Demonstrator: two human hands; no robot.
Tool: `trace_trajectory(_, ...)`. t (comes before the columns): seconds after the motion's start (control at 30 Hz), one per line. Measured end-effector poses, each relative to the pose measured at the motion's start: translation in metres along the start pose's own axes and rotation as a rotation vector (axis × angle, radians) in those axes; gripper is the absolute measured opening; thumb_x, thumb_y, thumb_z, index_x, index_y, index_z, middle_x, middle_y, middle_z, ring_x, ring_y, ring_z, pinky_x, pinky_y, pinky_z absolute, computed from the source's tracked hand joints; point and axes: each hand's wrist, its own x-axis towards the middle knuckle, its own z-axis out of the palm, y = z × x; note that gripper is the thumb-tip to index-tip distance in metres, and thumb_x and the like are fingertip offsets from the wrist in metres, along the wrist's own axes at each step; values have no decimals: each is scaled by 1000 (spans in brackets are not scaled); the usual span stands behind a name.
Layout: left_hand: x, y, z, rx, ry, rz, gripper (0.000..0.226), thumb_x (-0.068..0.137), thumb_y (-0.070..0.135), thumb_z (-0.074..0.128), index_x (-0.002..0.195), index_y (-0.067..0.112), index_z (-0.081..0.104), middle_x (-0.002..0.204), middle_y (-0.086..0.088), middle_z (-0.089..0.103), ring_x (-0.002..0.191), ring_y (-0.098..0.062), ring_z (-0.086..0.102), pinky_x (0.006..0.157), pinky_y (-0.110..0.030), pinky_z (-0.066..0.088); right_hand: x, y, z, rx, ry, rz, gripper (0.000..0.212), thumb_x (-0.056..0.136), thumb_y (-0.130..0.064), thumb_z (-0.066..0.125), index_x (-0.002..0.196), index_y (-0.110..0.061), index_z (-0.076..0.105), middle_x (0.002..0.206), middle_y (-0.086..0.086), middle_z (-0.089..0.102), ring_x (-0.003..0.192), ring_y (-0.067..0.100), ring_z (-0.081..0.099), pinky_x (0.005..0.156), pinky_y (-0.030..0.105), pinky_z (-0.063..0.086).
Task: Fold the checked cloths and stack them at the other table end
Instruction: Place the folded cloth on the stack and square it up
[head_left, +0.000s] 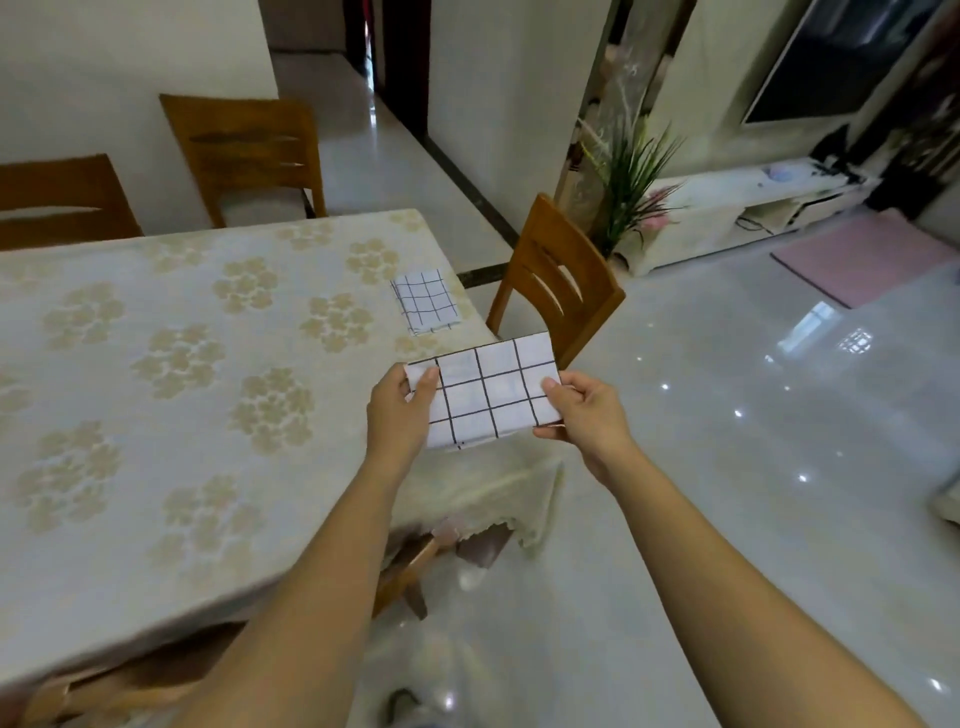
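A folded white cloth with black checks (488, 395) hangs in the air over the table's right edge, held flat between both hands. My left hand (400, 410) pinches its left end, thumb on top. My right hand (582, 410) pinches its right end. A second folded checked cloth (427, 301) lies on the table (182, 364) near the far right corner, apart from the held one.
The table wears a cream cloth with beige flower prints. A wooden chair (556, 280) stands at its right end, and two more (244, 150) along the far side. Glossy tiled floor (727, 467) spreads to the right, with a plant and a low white cabinet behind.
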Motion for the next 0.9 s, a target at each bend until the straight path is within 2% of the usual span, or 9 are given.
trace_trajectory(0.1,22,24,36,-76,16,-12,21,100,23,61,82,17,52,72,-13,57,68,-1,67,54,-10,43,44,-8,-24,5,13,-11,12,102,-23,55,97,-24,66,94,-2,74,88,15,72,64,28,62)
trace_trajectory(0.17,37,31,60,-62,58,-13,27,101,19,58,78,15,45,80,-13,54,59,0,63,48,-4,35,73,-8,-32,18,-10,-22,12,101,-23,55,97,-26,65,95,-4,73,86,14,72,63,27,61)
trace_trajectory(0.23,57,30,82,-58,109,-20,28,102,22,57,77,14,46,66,-9,53,61,-7,58,49,-6,36,105,-3,-38,29,-55,-7,13,101,-25,57,108,-20,66,102,-1,73,81,14,73,63,28,61)
trace_trajectory(0.33,83,25,113,-9,213,-24,22,102,31,55,84,20,52,82,5,61,74,-7,56,63,-20,42,157,0,-45,42,-156,17,27,100,-27,58,123,-16,63,118,2,69,83,15,75,72,35,64)
trace_trajectory(0.47,106,18,160,39,407,-30,24,102,34,53,86,17,50,80,7,58,71,-8,53,63,-26,42,217,-1,-64,10,-350,-37,25,101,-17,55,125,-12,61,119,1,70,92,11,69,61,19,58)
trace_trajectory(0.57,115,15,194,55,524,-83,20,102,35,53,98,15,58,93,2,67,84,-15,62,73,-32,50,253,-1,-85,-42,-446,-20,28,101,-16,56,129,-12,59,124,1,68,97,10,68,64,20,59)
trace_trajectory(0.63,118,17,215,48,600,-127,20,102,34,53,104,15,60,102,-3,69,93,-21,65,81,-36,52,278,-9,-95,-81,-515,-18,25,101,-16,56,125,-11,60,121,-2,68,92,6,67,63,18,58)
trace_trajectory(0.7,123,18,231,29,678,-172,20,102,32,53,103,13,59,100,-4,68,93,-23,65,77,-34,48,302,-24,-96,-118,-592,-36,16,101,-16,55,116,-15,60,109,-8,66,84,0,63,57,14,54)
trace_trajectory(0.9,155,17,239,7,845,-239,24,103,34,50,100,10,53,99,-7,63,89,-22,57,67,-29,39,370,-50,-45,-125,-765,-70,12,100,-9,56,107,-19,59,116,10,68,102,27,68,72,34,62)
